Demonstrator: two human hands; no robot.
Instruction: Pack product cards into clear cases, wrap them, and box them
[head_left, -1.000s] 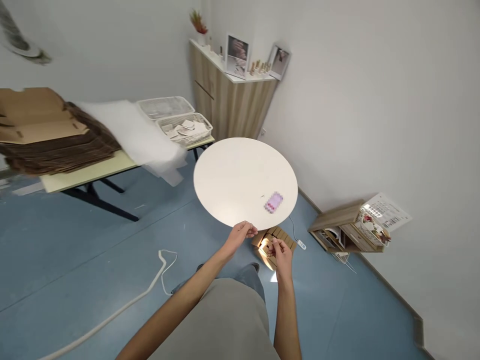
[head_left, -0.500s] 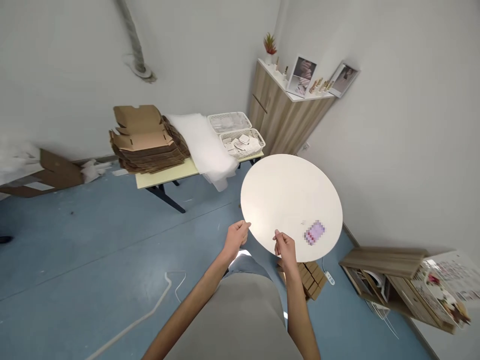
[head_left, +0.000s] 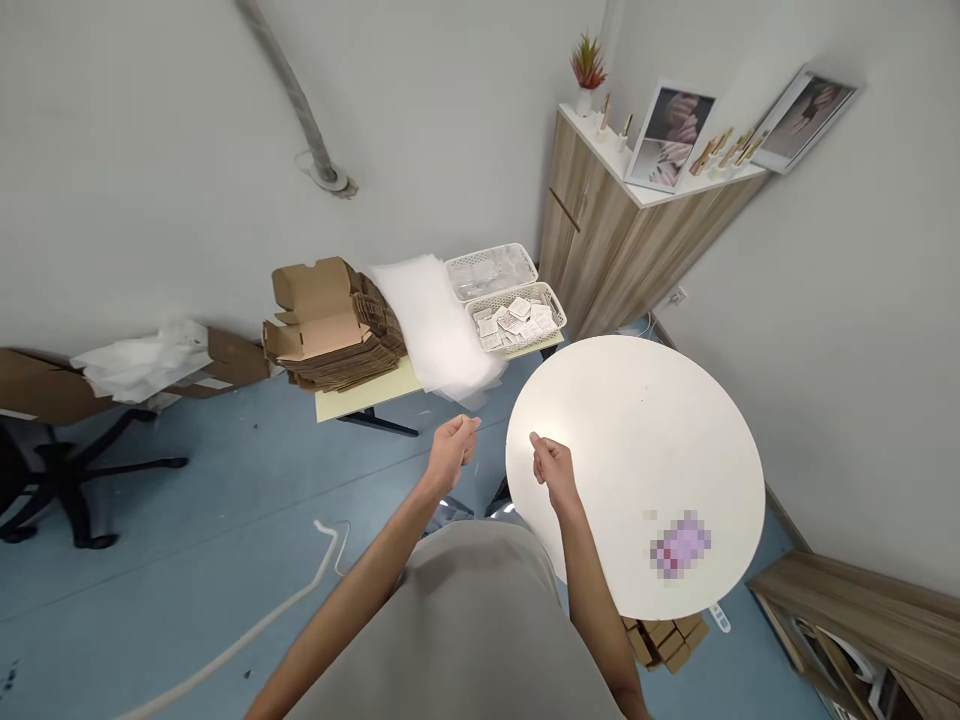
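Note:
My left hand (head_left: 452,452) is closed in a loose fist in the air, thumb on top, just left of the round white table (head_left: 637,420). My right hand (head_left: 553,470) is also curled closed, above the table's left part with its thumb pointing up. Neither hand shows anything in its fingers, and they are apart from each other. A blurred-out purple object (head_left: 681,547) lies on the table, to the right of my right forearm.
Ahead, a low yellow table (head_left: 337,403) bears flattened cardboard boxes (head_left: 337,330), white foam sheets (head_left: 442,330) and two white baskets (head_left: 551,320). A wooden cabinet (head_left: 600,230) stands in the corner. Small brown boxes (head_left: 664,640) sit under the round table; a chair base (head_left: 67,480) is left.
The view has shifted forward and to the left, bringing the chair base into sight. My right hand now appears further over the table's left part; both hands remain closed.

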